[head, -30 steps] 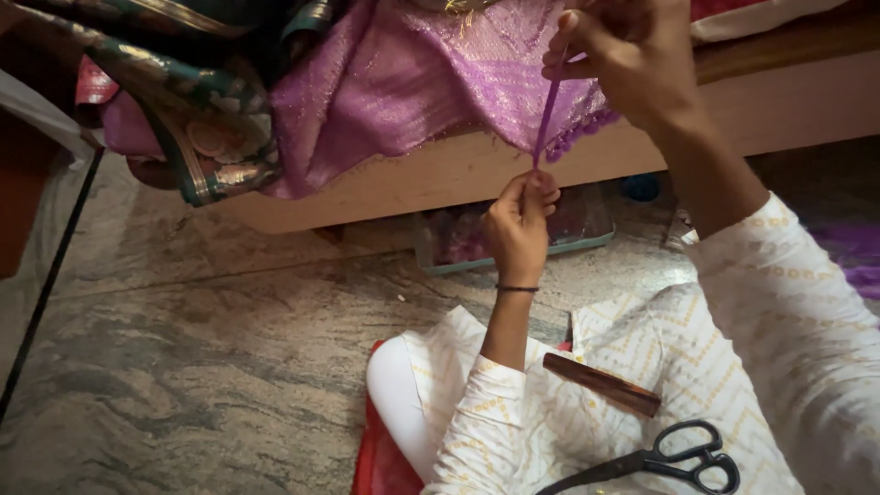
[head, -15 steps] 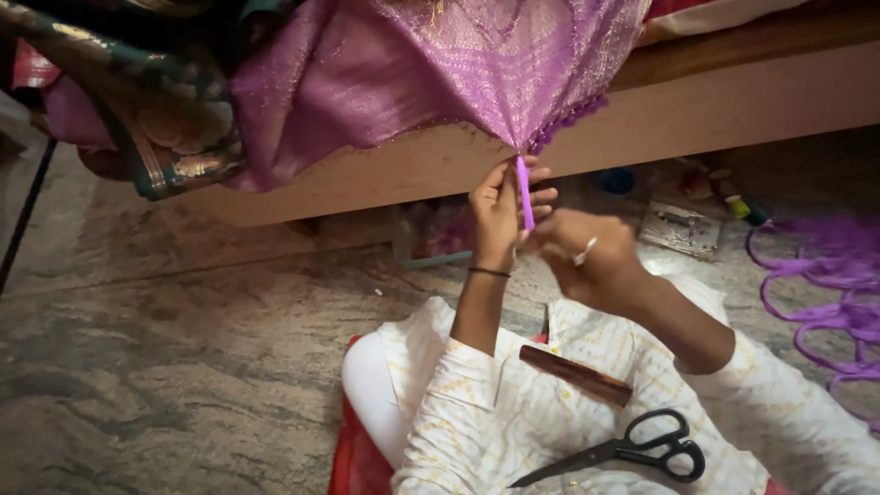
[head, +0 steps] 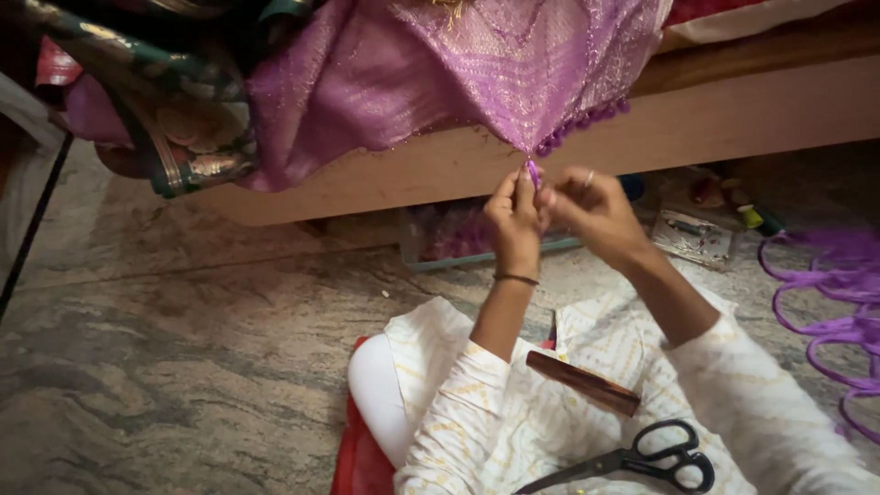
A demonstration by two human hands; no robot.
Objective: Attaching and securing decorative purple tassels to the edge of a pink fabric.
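A purple shimmering fabric [head: 513,73] hangs over the edge of a wooden bed frame [head: 733,110], with small purple tassels along its hem. My left hand [head: 515,213] pinches a short purple thread tassel [head: 533,171] at the fabric's lowest corner. My right hand [head: 594,213] is right beside it, fingers curled at the same tassel, a ring on one finger. On my lap lie a brown comb-like stick [head: 583,383] and black scissors [head: 642,458].
Loose purple thread loops [head: 825,302] lie on the stone floor at the right. A clear box [head: 449,234], a small flat case [head: 694,236] and thread spools sit under the bed. Dark patterned cloth [head: 174,128] hangs at the left. A red cushion [head: 357,458] is beneath me.
My right hand came down from the fabric's edge to meet my left hand at the tassel. The long purple thread stretched between them is now a short stub at the hem.
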